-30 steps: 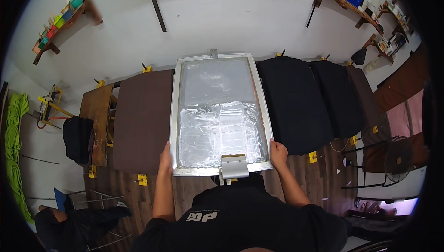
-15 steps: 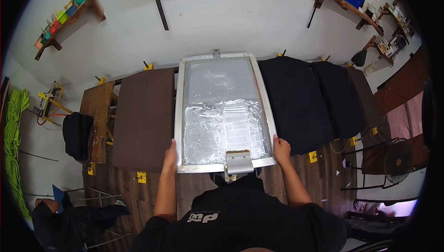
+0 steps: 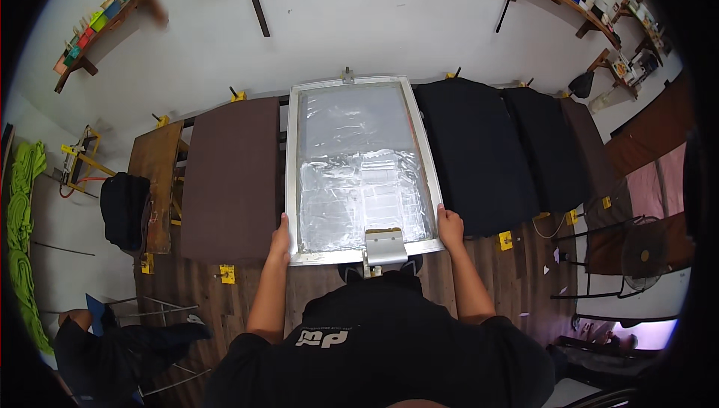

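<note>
A silk-screen printing frame (image 3: 290, 176) with a pale metal border lies in front of me, its far half plain grey mesh and its near half covered in shiny, creased tape or film. My left hand (image 3: 280, 241) grips the near left side of its border. On the opposite side my right hand (image 3: 451, 228) is closed around the border near the right corner. Between them, a bent silver metal plate (image 3: 386, 247) with a brownish edge sits at the near end. What lies beneath the screen is hidden.
Brown cloth (image 3: 231, 183) covers the board to the left; black cloth (image 3: 479, 161) covers one to the right. Beyond stand a bare wooden board (image 3: 156, 176) and folded black cloth (image 3: 124, 209). Another person (image 3: 112, 355) is at lower left, and a fan (image 3: 644, 254) at right.
The whole scene sits slightly higher in the picture, the screen and both hands included. My grip on the frame looks the same.
</note>
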`<action>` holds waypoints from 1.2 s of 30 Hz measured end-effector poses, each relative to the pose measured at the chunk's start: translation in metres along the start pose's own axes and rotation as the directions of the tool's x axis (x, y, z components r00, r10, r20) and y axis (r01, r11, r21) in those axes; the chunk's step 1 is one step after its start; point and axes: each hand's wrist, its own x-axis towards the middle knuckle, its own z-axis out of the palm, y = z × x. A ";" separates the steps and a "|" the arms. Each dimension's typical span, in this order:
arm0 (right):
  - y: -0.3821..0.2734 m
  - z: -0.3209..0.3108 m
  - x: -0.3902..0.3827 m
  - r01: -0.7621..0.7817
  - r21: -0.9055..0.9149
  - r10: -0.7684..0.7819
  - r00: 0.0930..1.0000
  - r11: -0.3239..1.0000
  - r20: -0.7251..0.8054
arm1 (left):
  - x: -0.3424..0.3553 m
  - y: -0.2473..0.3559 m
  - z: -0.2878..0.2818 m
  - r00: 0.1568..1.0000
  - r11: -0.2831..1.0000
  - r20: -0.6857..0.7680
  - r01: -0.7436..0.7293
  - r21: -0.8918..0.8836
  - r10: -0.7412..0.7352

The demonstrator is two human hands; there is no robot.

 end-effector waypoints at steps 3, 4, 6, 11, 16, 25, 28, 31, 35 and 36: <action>0.004 0.004 -0.001 -0.008 -0.001 0.008 1.000 1.000 -0.003 | -0.007 0.004 0.005 1.000 1.000 0.013 0.000 0.006 0.000; 0.006 0.005 -0.001 -0.013 0.010 0.013 1.000 1.000 -0.006 | -0.011 0.006 0.008 1.000 1.000 -0.004 -0.008 0.027 0.008; 0.007 0.005 -0.002 -0.017 0.011 0.017 1.000 1.000 -0.010 | -0.018 0.008 0.012 1.000 1.000 0.006 -0.020 0.013 0.020; 0.012 0.010 0.000 0.010 0.001 -0.010 0.999 1.000 -0.051 | -0.006 -0.006 0.007 0.999 0.999 0.007 -0.048 0.004 0.047; 0.010 0.018 -0.001 0.044 -0.039 -0.047 0.997 0.998 -0.067 | 0.014 -0.025 0.004 0.994 0.993 -0.053 -0.088 0.084 0.093; -0.001 0.024 -0.009 0.045 -0.114 -0.055 0.995 0.993 -0.087 | 0.009 -0.030 0.019 0.930 0.921 -0.203 -0.237 0.310 0.307; 0.007 0.028 -0.002 0.046 -0.111 -0.056 0.995 0.993 -0.088 | 0.014 -0.030 0.024 0.914 0.907 -0.217 -0.264 0.329 0.344; 0.009 0.028 -0.003 0.039 -0.101 -0.047 0.995 0.994 -0.082 | 0.012 -0.033 0.027 0.906 0.904 -0.248 -0.247 0.348 0.343; 0.002 0.028 0.001 0.054 -0.088 -0.061 0.995 0.995 -0.079 | 0.017 -0.036 0.022 0.895 0.882 -0.260 -0.239 0.406 0.362; 0.006 0.031 0.002 0.072 -0.094 -0.081 0.992 0.993 -0.096 | 0.016 -0.035 0.023 0.887 0.864 -0.262 -0.239 0.443 0.379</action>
